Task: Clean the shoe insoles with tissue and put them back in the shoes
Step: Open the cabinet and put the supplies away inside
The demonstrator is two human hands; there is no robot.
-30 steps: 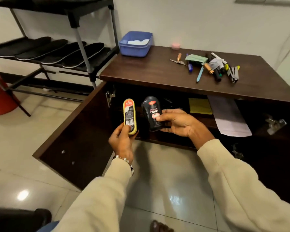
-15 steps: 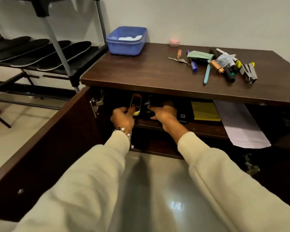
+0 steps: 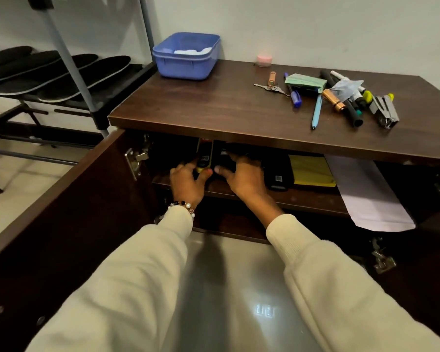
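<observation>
Four black insoles (image 3: 61, 72), one blue tub (image 3: 186, 57), two hands (image 3: 188, 184), one stapler (image 3: 385, 111), one pink jar (image 3: 264, 60).

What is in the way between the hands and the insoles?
The left hand holds the yellow bottle, the right hand the black bottle, inside the cabinet. The open cabinet door stands toward the insoles, and the rack's grey post crosses them.
</observation>
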